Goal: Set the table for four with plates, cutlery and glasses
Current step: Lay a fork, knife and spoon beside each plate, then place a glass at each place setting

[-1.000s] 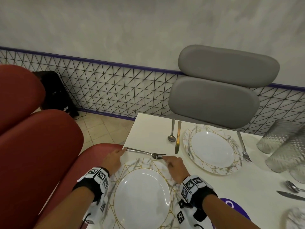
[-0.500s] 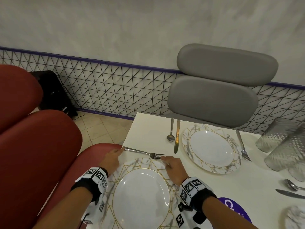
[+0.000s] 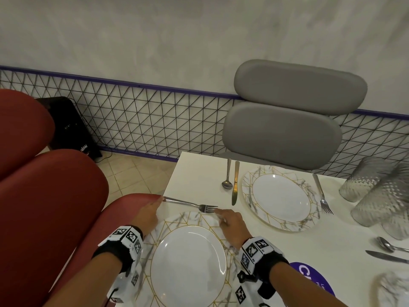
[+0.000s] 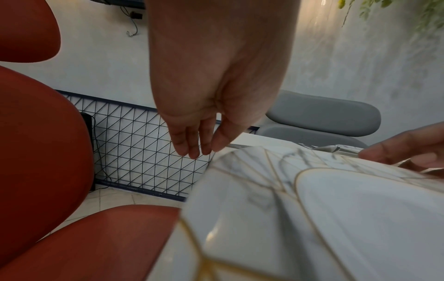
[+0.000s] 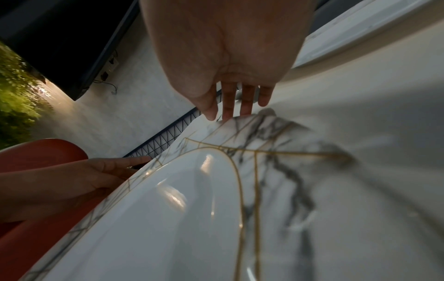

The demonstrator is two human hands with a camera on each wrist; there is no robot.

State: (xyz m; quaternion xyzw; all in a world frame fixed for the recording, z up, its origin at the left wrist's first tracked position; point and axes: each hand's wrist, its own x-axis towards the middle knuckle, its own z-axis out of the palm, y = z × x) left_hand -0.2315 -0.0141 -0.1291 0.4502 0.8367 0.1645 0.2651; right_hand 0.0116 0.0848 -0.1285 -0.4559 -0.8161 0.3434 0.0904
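A silver fork (image 3: 190, 203) lies crosswise on the white table (image 3: 199, 173), just beyond the near marble-patterned plate (image 3: 188, 262). My left hand (image 3: 159, 199) touches the end of its handle with nearly straight fingers (image 4: 190, 150). My right hand (image 3: 218, 212) touches the tines with straight fingertips (image 5: 228, 114). The plate's rim (image 4: 252, 167) hides most of the fork in both wrist views. Further back, a second plate (image 3: 281, 197) has a spoon (image 3: 227, 176) and a knife (image 3: 235, 185) on its left and a fork (image 3: 322, 193) on its right.
Ribbed glasses (image 3: 376, 187) lie at the right edge, with a loose spoon (image 3: 389, 245) and knife (image 3: 386, 257) below them. A purple sticker (image 3: 309, 275) and part of a third plate (image 3: 394, 289) are at lower right. A red chair (image 3: 51, 207) stands left, a grey chair (image 3: 283, 129) behind.
Both hands stay at the two ends of the fork, which has hardly shifted on the table.
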